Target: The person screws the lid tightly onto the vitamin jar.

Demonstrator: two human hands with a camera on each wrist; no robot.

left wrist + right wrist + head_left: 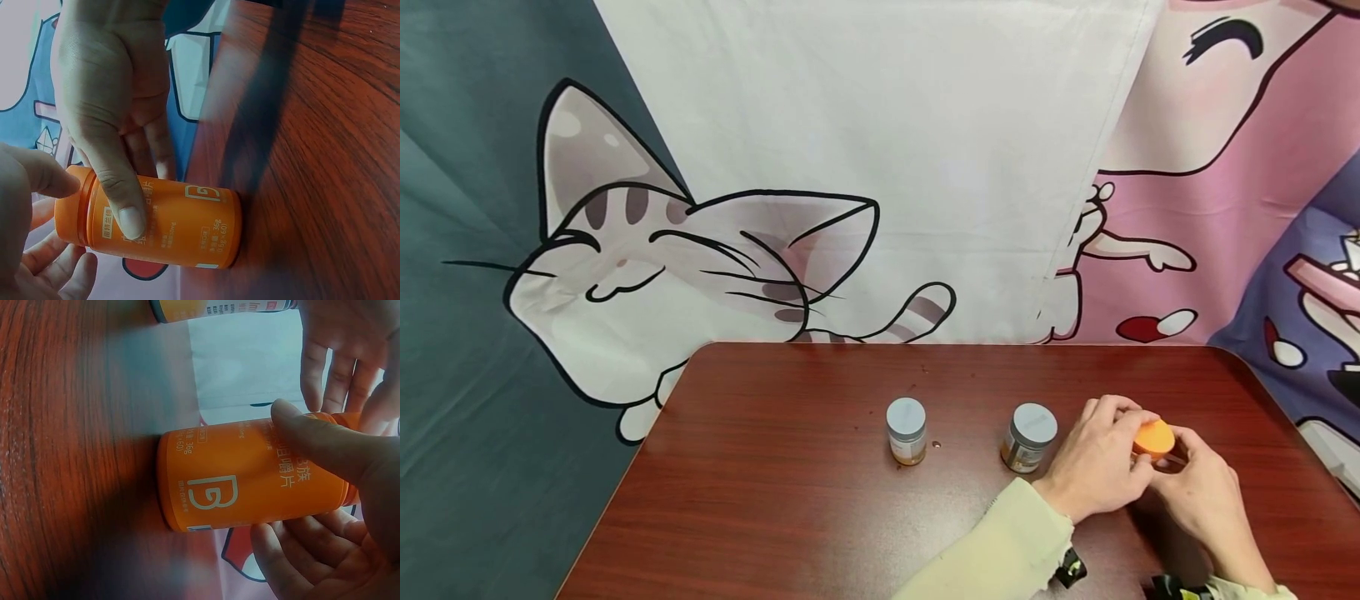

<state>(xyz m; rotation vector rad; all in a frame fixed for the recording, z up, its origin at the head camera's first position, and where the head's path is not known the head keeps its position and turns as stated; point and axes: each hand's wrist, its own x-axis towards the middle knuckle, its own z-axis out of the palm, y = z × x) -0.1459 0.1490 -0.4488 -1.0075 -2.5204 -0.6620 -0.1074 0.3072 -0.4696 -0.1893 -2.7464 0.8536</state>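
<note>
An orange pill bottle point(250, 494) with pale lettering stands on the table at the right, near both hands. My right hand point(1206, 492) holds its body, thumb along one side and fingers round the other. My left hand point(1097, 458) grips the orange cap point(1154, 438) between thumb and fingers. In the left wrist view, the cap point(70, 215) sits on the bottle's neck, a narrow gap showing below it. The bottle's body is mostly hidden by the hands in the head view.
Left of the hands stands a grey-lidded jar point(1028, 437), and farther left a second grey-lidded jar point(907, 431). Both rest on the brown wooden table point(760, 500). Behind its far edge hangs a cartoon-printed cloth point(887, 125).
</note>
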